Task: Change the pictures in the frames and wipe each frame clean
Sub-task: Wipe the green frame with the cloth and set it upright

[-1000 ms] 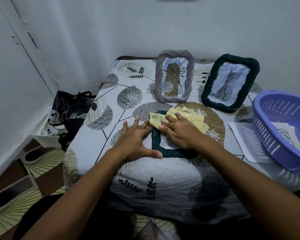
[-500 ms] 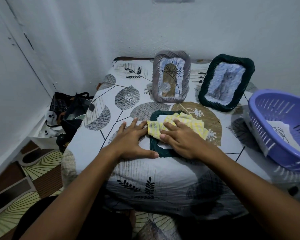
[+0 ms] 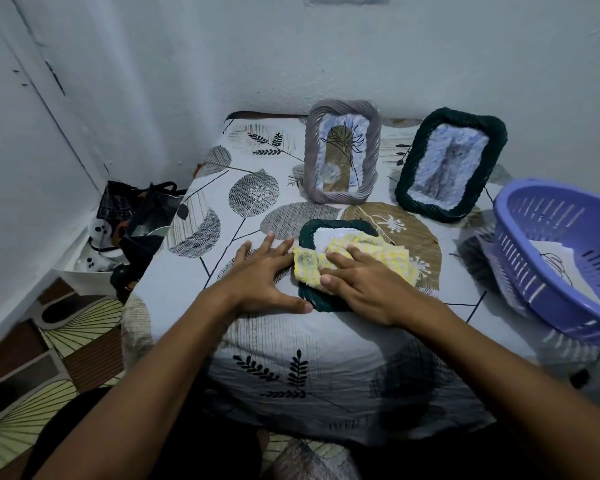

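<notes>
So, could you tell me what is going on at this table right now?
A person is wiping a dark green woven picture frame that lies flat on the leaf-patterned tablecloth. The right hand presses a yellow and white checked cloth onto it with flat fingers, while the left hand rests spread beside the frame, bracing it. A grey woven frame and a second dark green woven frame stand upright behind. A purple plastic basket holding a paper sits to the right.
</notes>
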Available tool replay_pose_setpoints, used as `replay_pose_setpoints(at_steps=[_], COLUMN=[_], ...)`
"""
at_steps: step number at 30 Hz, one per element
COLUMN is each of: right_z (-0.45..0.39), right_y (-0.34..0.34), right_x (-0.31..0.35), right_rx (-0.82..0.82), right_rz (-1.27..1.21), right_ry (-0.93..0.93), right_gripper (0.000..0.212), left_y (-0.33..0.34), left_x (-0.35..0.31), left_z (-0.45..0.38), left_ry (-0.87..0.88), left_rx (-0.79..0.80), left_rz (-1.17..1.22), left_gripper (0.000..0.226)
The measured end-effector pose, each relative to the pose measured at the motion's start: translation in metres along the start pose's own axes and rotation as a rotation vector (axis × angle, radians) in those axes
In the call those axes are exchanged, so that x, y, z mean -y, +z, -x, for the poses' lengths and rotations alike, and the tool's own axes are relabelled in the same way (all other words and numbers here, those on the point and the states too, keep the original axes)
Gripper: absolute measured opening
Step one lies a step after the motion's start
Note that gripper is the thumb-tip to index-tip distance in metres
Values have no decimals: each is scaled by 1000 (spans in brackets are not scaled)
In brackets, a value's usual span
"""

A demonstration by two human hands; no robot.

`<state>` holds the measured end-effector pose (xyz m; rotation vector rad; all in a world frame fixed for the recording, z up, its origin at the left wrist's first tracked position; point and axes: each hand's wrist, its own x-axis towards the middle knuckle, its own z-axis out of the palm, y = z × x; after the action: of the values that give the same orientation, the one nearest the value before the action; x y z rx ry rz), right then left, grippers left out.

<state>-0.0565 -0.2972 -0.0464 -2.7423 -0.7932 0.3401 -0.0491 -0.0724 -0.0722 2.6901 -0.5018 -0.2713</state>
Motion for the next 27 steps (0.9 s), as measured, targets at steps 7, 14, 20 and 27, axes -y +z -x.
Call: replay_pose_setpoints(at_steps=[7,14,20,27], right_z=[5,23,33,19], right_y=[1,-3,-13,-9], right_x=[1,1,-3,14], right_rx=[16,44,50,51], right_rz=[-1,0,37,53], right_ry=[-13,-73,-85,-107], right_gripper=[56,66,68,54], left_y=[-2,-2,-1,-1], left_x=[0,4,5,3], left_z=[2,2,1,1], left_ry=[12,26,29,29], left_rx=[31,82,86,75], left_rz=[-11,-135,-140,-157], left_gripper=[122,150,150,151])
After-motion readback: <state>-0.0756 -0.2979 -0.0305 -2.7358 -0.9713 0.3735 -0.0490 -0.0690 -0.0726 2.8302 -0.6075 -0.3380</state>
